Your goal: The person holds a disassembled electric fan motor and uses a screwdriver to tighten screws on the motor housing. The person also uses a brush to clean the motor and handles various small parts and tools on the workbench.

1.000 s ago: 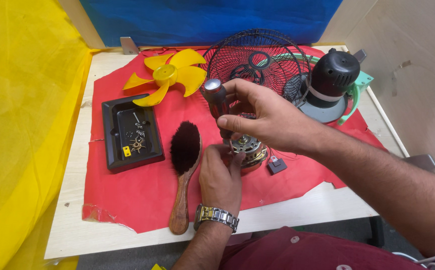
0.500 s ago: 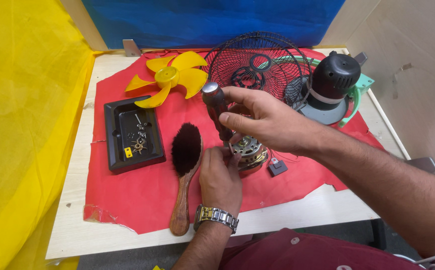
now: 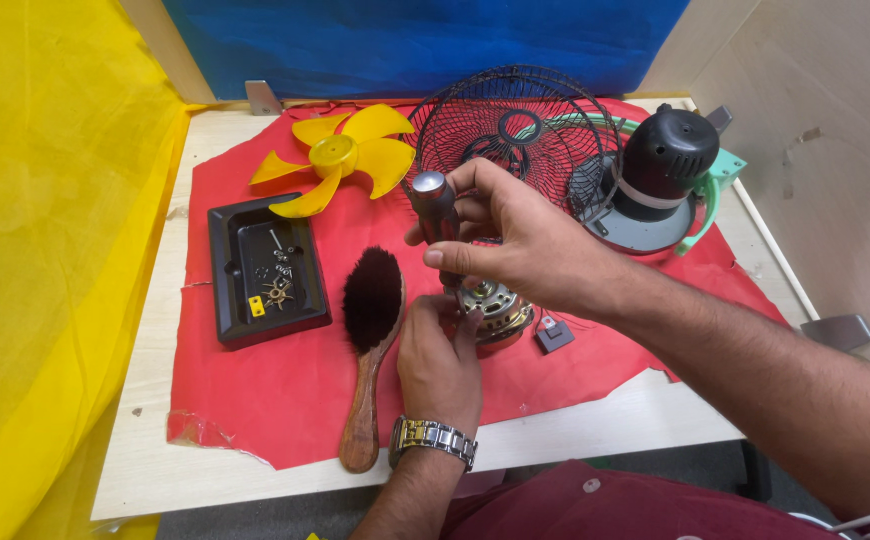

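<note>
Right hand (image 3: pixel 515 240) on screwdriver (image 3: pixel 437 205), left hand (image 3: pixel 440 360) against motor (image 3: pixel 495 305)

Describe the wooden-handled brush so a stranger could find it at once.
Start at the red cloth covering the wooden table. Between the dark rectangular plastic tray and the left hand lies the long wooden-handled brush. Its oval head of dark bristles is the only soft, furry thing there.
</note>
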